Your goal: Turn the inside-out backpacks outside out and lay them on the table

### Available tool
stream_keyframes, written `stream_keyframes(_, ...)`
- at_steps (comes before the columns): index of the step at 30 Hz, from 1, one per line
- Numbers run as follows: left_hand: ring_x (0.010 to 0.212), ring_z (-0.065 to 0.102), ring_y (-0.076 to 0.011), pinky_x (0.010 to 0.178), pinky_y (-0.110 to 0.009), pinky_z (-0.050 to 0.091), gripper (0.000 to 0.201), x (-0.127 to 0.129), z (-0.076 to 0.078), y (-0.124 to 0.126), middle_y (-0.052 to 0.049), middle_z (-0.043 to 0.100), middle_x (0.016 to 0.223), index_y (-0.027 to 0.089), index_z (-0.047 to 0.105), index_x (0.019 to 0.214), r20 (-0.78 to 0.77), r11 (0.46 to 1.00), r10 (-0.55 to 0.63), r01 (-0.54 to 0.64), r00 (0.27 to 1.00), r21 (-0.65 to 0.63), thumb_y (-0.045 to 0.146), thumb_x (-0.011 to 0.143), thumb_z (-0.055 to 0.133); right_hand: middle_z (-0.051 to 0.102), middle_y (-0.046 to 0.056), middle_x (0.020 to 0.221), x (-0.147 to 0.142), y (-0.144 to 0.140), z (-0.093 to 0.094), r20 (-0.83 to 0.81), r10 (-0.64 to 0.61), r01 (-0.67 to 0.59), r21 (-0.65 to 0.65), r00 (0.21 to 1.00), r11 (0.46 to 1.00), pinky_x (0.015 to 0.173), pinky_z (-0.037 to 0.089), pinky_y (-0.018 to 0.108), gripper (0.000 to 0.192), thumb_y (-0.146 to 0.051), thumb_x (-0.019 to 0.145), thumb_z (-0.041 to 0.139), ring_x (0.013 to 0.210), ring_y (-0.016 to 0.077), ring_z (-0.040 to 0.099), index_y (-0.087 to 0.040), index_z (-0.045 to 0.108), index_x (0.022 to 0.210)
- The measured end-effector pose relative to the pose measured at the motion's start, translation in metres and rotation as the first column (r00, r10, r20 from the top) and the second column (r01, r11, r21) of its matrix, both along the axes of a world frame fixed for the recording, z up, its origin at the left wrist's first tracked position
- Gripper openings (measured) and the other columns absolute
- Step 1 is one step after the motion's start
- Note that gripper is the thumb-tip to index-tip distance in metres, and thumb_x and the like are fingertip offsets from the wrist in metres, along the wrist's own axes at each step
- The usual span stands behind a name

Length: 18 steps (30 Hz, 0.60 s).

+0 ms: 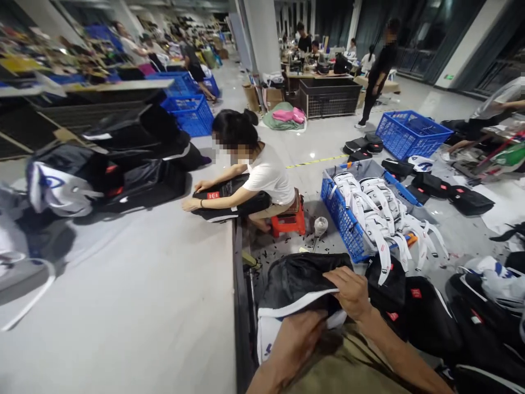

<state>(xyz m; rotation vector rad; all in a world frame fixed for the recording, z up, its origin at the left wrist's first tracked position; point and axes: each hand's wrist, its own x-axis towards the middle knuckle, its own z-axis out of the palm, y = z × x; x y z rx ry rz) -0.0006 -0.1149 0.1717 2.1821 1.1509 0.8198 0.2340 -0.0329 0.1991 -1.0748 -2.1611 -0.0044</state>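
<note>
While both hands work at the lap, the layout reads:
Desk (123, 306): spreads to the left, bare nearby.
Black bag (295, 279): on the lap, white trim running left to right.
Right hand (348, 293): nearer, fingers curled, pinching the trim.
Left hand (301, 339): lower, blurred, grip unclear.

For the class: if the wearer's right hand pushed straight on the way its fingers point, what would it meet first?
The right hand points left across the black bag it grips, so it would meet more bag, then probably the table edge; depth is unclear.
</note>
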Motion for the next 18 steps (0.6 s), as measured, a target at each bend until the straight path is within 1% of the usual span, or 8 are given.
stream_keyframes(2, 0.099, 0.080, -0.0164, 0.095, -0.026, 0.061, 0.045, 0.001, 0.022, 0.012, -0.003, 0.087, 0.112, 0.027, 0.073, 0.140, 0.076, 0.947, -0.018, -0.007, 0.997, 0.321, 0.007, 0.100, 0.070, 0.085, 0.008, 0.107, 0.015, -0.001, 0.001, 0.008, -0.091, 0.091, 0.015, 0.996, 0.996, 0.080, 0.054, 0.031, 0.044, -0.045, 0.119, 0.047, 0.100, 0.0195, 0.076, -0.021, 0.083, 0.122)
stream_keyframes(3, 0.106, 0.080, -0.0178, 0.101, -0.028, 0.060, 0.049, 0.001, 0.029, 0.023, -0.004, 0.087, 0.115, 0.026, 0.070, 0.144, 0.100, 0.905, 0.020, -0.061, 0.995, 0.420, 0.009, 0.098, 0.074, 0.085, 0.008, 0.107, 0.021, 0.000, 0.003, 0.004, -0.127, 0.127, 0.024, 0.992, 0.992, 0.081, 0.055, 0.031, 0.041, -0.043, 0.119, 0.048, 0.100, 0.0197, 0.077, -0.021, 0.083, 0.122)
stream_keyframes(5, 0.132, 0.073, -0.0261, 0.119, -0.040, 0.054, 0.065, 0.001, 0.032, 0.053, -0.012, 0.081, 0.137, 0.024, 0.062, 0.156, 0.084, 0.864, 0.154, -0.175, 0.985, 0.472, 0.019, 0.095, 0.082, 0.085, 0.007, 0.104, 0.032, 0.006, 0.005, -0.010, -0.177, 0.178, 0.044, 0.984, 0.983, 0.085, 0.057, 0.031, 0.039, -0.039, 0.119, 0.048, 0.096, 0.0197, 0.077, -0.020, 0.082, 0.120)
stream_keyframes(7, 0.154, 0.058, -0.0349, 0.131, -0.055, 0.045, 0.078, 0.001, 0.021, 0.091, -0.018, 0.066, 0.161, 0.024, 0.052, 0.168, 0.004, 0.890, 0.235, -0.217, 0.972, 0.401, 0.029, 0.095, 0.079, 0.085, 0.007, 0.102, 0.041, 0.017, 0.006, -0.023, -0.210, 0.211, 0.068, 0.977, 0.975, 0.085, 0.058, 0.030, 0.037, -0.037, 0.119, 0.048, 0.092, 0.0194, 0.078, -0.019, 0.080, 0.119)
stream_keyframes(9, 0.166, 0.043, -0.0392, 0.134, -0.062, 0.040, 0.083, 0.004, 0.003, 0.133, -0.019, 0.049, 0.177, 0.024, 0.045, 0.174, -0.061, 0.944, 0.201, -0.177, 0.978, 0.280, 0.029, 0.094, 0.070, 0.084, 0.007, 0.100, 0.050, 0.035, 0.005, -0.034, -0.225, 0.227, 0.085, 0.974, 0.970, 0.083, 0.059, 0.030, 0.035, -0.038, 0.119, 0.050, 0.090, 0.0196, 0.078, -0.019, 0.079, 0.117)
stream_keyframes(11, 0.171, 0.036, -0.0387, 0.136, -0.062, 0.039, 0.087, 0.010, -0.014, 0.173, -0.017, 0.041, 0.182, 0.022, 0.045, 0.175, -0.068, 0.979, 0.133, -0.120, 0.989, 0.167, 0.024, 0.090, 0.064, 0.084, 0.007, 0.099, 0.057, 0.058, 0.001, -0.049, -0.233, 0.237, 0.082, 0.971, 0.968, 0.080, 0.060, 0.030, 0.033, -0.039, 0.118, 0.051, 0.088, 0.0198, 0.078, -0.019, 0.079, 0.116)
stream_keyframes(14, 0.165, 0.048, -0.0355, 0.134, -0.056, 0.045, 0.081, 0.026, -0.035, 0.225, -0.016, 0.053, 0.175, 0.019, 0.057, 0.167, -0.031, 0.988, 0.130, -0.127, 0.991, 0.090, 0.022, 0.086, 0.061, 0.083, 0.007, 0.094, 0.067, 0.104, -0.012, -0.061, -0.264, 0.268, 0.063, 0.963, 0.961, 0.077, 0.060, 0.030, 0.037, -0.043, 0.118, 0.051, 0.084, 0.0197, 0.079, -0.019, 0.078, 0.110)
stream_keyframes(18, 0.124, 0.081, -0.0292, 0.107, -0.040, 0.065, 0.060, 0.036, -0.050, 0.284, -0.014, 0.083, 0.138, 0.020, 0.077, 0.144, 0.050, 0.970, 0.233, -0.235, 0.971, 0.054, 0.024, 0.089, 0.055, 0.074, 0.004, 0.076, 0.075, 0.172, -0.037, -0.045, -0.288, 0.287, -0.037, 0.956, 0.957, 0.062, 0.052, 0.030, 0.055, -0.056, 0.117, 0.045, 0.068, 0.0175, 0.074, -0.020, 0.077, 0.091)
